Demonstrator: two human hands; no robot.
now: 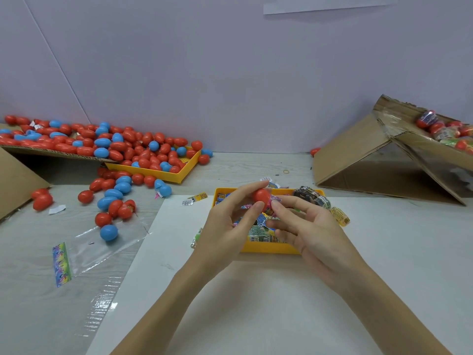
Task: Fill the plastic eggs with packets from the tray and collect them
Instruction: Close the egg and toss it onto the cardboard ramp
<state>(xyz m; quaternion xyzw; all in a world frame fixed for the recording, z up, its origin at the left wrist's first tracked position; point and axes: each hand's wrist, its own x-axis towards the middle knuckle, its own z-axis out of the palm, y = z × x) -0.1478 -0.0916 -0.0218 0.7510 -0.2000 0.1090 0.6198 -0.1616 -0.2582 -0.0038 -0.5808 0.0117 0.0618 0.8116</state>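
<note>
My left hand (227, 221) pinches a red plastic egg (261, 196) between thumb and fingers, held just above the yellow packet tray (268, 248). A pink packet (275, 200) sticks out of the egg on its right side, and my right hand (304, 226) touches it with its fingertips. The tray holds several colourful packets (261, 235). Whether the egg is fully closed is hidden by my fingers.
Several red and blue eggs (128, 147) spill from a cardboard box (15, 175) over a second yellow tray (158, 172) at the left. At the right, a tilted cardboard box (358, 160) holds wrapped eggs (445, 129). Clear plastic bags (97, 247) lie front left. Loose packets (197, 198) surround the tray.
</note>
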